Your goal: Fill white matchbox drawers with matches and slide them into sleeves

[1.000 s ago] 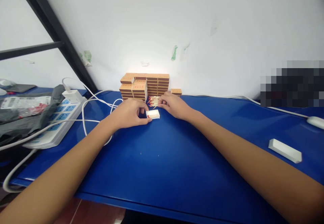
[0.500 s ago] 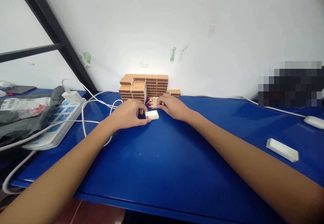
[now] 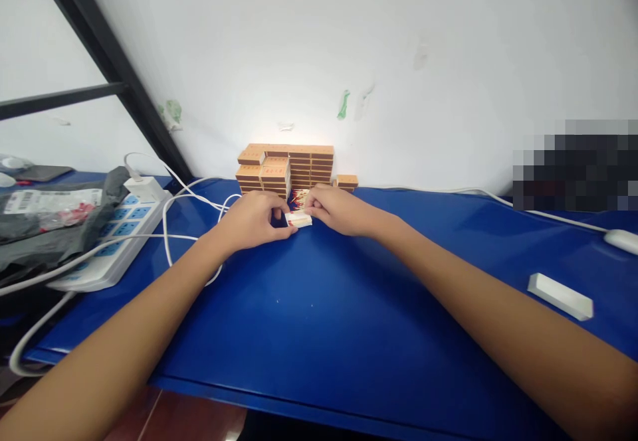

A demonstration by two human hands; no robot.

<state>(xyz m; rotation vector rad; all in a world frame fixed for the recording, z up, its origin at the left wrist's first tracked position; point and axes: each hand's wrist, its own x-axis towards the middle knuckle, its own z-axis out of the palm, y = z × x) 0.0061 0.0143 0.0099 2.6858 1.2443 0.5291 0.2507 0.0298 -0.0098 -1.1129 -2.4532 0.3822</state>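
Right hand (image 3: 335, 208), grip together, has reached the tray (image 3: 299, 218) from matches (image 3: 300, 197) behind, apparently loading. Left hand (image 3: 258, 219) clamps it.

On the worktop (image 3: 319, 348), the small tray (image 3: 300, 220) lies at the far middle, matchsticks inside it. The left hand (image 3: 256, 218) has its grip on the tray's left end; the right hand (image 3: 343, 208) is at its far right corner. Just behind the tray is the loose match pile (image 3: 300, 197), and behind that the stacked matchboxes (image 3: 263, 174), before the wall (image 3: 399, 42). A smaller matchbox group (image 3: 347, 180) stands right of the stacks, behind the right hand. Far left, the power strip (image 3: 119, 255) carries the plugged-in charger (image 3: 145, 192), with the bag (image 3: 54, 208) left of it. Well apart on the right lies the oblong block (image 3: 561, 296).
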